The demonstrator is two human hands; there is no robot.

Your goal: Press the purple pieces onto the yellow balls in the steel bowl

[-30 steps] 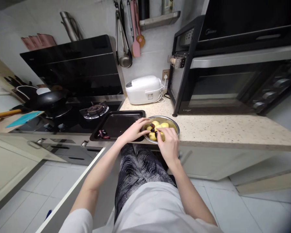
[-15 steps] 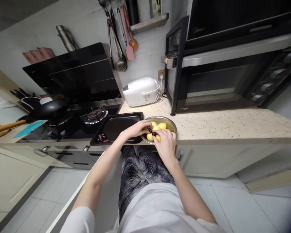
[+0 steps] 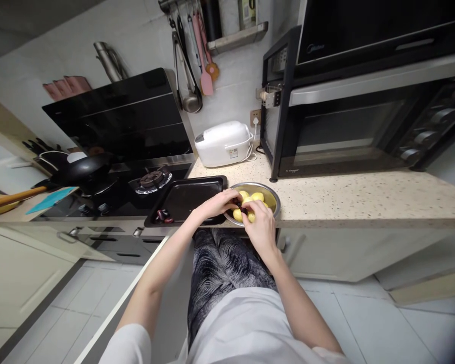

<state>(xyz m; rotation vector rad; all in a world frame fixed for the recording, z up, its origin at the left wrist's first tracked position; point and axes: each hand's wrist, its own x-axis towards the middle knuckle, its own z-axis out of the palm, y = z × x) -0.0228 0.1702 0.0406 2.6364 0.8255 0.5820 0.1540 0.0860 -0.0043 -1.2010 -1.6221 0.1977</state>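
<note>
Over a steel bowl (image 3: 277, 202) of several yellow fruits (image 3: 257, 196), both hands meet with fingertips nearly touching. My left hand (image 3: 227, 200) pinches a small dark piece at the bowl's left side. My right hand (image 3: 258, 222) pinches a small dark piece (image 3: 243, 210) too, its back turned up. Whether the two dark pieces are joined is too small to tell. Left of the bowl lies a black baking tray (image 3: 191, 198), with several dark red pieces (image 3: 164, 216) in its near left corner.
A white appliance (image 3: 224, 145) stands behind the bowl. To the right is a black rack with an oven (image 3: 341, 126). The stove burner (image 3: 154, 179) and a wok (image 3: 81, 169) are on the left. An open drawer or door juts out below the tray.
The view has shifted slightly, moving the scene a little to the right. Both hands stay together over the bowl, and the dark pieces between the fingers show less.
</note>
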